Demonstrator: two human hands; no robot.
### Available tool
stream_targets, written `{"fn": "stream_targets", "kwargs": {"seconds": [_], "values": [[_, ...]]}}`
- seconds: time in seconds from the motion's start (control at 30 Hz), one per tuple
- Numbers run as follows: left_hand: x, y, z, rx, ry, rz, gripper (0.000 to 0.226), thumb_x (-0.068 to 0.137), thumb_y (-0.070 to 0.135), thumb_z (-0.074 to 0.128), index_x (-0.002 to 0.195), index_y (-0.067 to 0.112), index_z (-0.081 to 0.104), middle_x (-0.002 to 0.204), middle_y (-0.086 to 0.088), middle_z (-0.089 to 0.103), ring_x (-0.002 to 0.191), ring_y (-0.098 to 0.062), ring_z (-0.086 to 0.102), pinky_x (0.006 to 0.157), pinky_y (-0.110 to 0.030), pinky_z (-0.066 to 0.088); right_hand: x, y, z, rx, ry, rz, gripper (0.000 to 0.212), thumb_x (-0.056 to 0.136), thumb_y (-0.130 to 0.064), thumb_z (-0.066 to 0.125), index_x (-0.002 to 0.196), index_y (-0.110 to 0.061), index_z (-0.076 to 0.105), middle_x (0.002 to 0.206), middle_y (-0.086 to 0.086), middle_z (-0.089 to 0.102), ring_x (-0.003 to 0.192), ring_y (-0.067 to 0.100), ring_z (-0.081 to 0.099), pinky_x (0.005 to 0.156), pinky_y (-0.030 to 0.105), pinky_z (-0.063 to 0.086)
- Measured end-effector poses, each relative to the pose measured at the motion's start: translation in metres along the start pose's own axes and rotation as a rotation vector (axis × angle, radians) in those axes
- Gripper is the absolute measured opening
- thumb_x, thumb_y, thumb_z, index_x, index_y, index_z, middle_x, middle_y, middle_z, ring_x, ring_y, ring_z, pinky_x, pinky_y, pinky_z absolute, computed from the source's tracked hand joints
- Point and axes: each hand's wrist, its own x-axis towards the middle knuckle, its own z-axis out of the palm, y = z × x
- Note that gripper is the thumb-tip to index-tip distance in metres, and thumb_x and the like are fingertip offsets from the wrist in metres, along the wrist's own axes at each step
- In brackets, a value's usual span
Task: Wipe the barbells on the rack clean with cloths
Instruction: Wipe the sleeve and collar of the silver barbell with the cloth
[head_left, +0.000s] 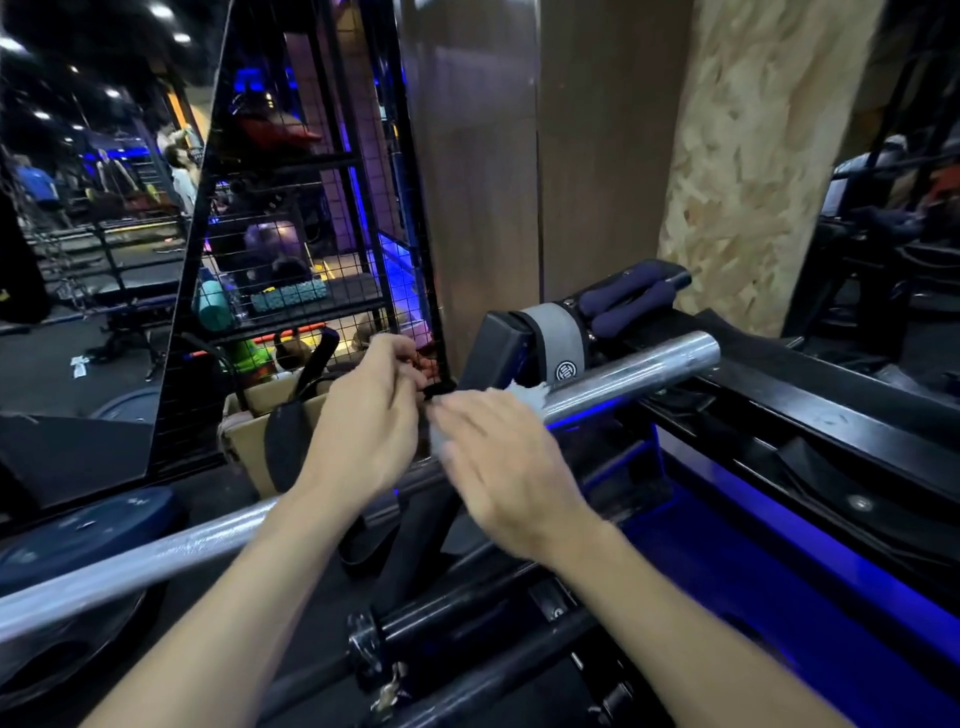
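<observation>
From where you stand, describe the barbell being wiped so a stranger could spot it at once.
Find the pale chipboard pillar at upper right. Crossing in front of it, from lower left to its base, runs the chrome barbell, both hands on its middle with a white cloth. The neighbouring black barbells below are dark; this one is shiny silver.
</observation>
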Motion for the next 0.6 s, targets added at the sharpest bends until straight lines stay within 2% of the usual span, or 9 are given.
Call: {"fn": "stream_targets", "kwargs": {"seconds": [0.07,0.13,0.2,0.23,0.3,0.4,0.47,0.53,0.6], "values": [[-0.002,0.000,0.000,0.068,-0.023,0.029,0.023,0.104,0.015,0.042,0.122,0.021,0.055,0.101,0.012,0.069,0.100,-0.019,0.069,0.093,-0.046,0.054,-0.005,0.037,-0.016,-0.092,-0.098,-0.025,0.036,0.103,-0.023,0.039,0.124,-0.012,0.066,0.128,0.006,0.066,0.118,0.029,0.059,0.103,0.044,0.043],[-0.002,0.002,-0.001,0.122,-0.065,0.025,0.020,0.105,0.023,0.045,0.120,0.025,0.057,0.107,0.009,0.070,0.104,-0.020,0.067,0.094,-0.044,0.053,-0.009,0.099,-0.041,-0.281,-0.185,0.159,0.032,0.099,-0.025,0.034,0.110,-0.018,0.062,0.120,0.006,0.066,0.111,0.034,0.060,0.096,0.049,0.043],[-0.002,0.007,0.000,0.215,-0.141,0.043,0.021,0.104,0.031,0.047,0.121,0.028,0.059,0.112,0.008,0.068,0.107,-0.021,0.064,0.093,-0.043,0.052,-0.014,0.139,-0.065,-0.323,-0.100,0.410,0.044,0.099,-0.026,0.026,0.114,-0.012,0.064,0.122,0.011,0.067,0.114,0.037,0.059,0.102,0.053,0.039],[-0.001,0.012,0.002,0.277,-0.177,0.064,0.022,0.104,0.034,0.046,0.122,0.030,0.059,0.114,0.008,0.066,0.109,-0.022,0.062,0.092,-0.044,0.051,-0.016,0.143,-0.065,-0.340,-0.074,0.454,0.050,0.099,-0.027,0.022,0.116,-0.009,0.066,0.122,0.014,0.067,0.114,0.037,0.058,0.104,0.054,0.038],[0.005,0.027,0.014,0.428,-0.234,0.119,0.026,0.105,0.040,0.041,0.123,0.031,0.057,0.121,0.008,0.061,0.112,-0.025,0.061,0.092,-0.044,0.051,-0.011,0.117,-0.048,-0.362,-0.123,0.352,0.050,0.098,-0.025,0.024,0.117,-0.009,0.067,0.118,0.012,0.069,0.113,0.035,0.058,0.106,0.053,0.036],[0.017,0.049,0.046,0.606,-0.340,0.139,0.038,0.108,0.046,0.027,0.117,0.026,0.058,0.122,-0.001,0.063,0.112,-0.031,0.060,0.082,-0.039,0.044,-0.013,0.088,-0.042,-0.109,-0.137,0.159,0.043,0.104,-0.025,0.032,0.132,-0.014,0.063,0.132,0.000,0.063,0.126,0.018,0.052,0.117,0.041,0.027],[0.018,0.051,0.064,0.647,-0.414,0.081,0.047,0.108,0.051,0.020,0.112,0.023,0.057,0.120,-0.008,0.065,0.110,-0.036,0.061,0.078,-0.040,0.037,-0.018,0.120,-0.056,-0.250,-0.179,0.102,0.039,0.102,-0.026,0.030,0.118,-0.017,0.064,0.123,0.003,0.066,0.118,0.026,0.057,0.108,0.046,0.035],[0.016,0.043,0.072,0.666,-0.402,0.072,0.049,0.107,0.055,0.016,0.107,0.024,0.054,0.115,-0.006,0.067,0.105,-0.037,0.062,0.077,-0.041,0.037,-0.020,0.167,-0.079,-0.329,-0.178,0.317,0.037,0.096,-0.027,0.027,0.096,-0.015,0.061,0.103,0.010,0.066,0.101,0.036,0.060,0.093,0.053,0.042],[0.014,0.038,0.074,0.678,-0.377,0.111,0.048,0.107,0.055,0.015,0.103,0.024,0.051,0.111,0.000,0.067,0.101,-0.034,0.063,0.076,-0.040,0.042,-0.023,0.189,-0.093,-0.354,-0.068,0.550,0.043,0.097,-0.025,0.026,0.099,-0.011,0.066,0.107,0.012,0.066,0.105,0.036,0.059,0.101,0.055,0.042]]}}
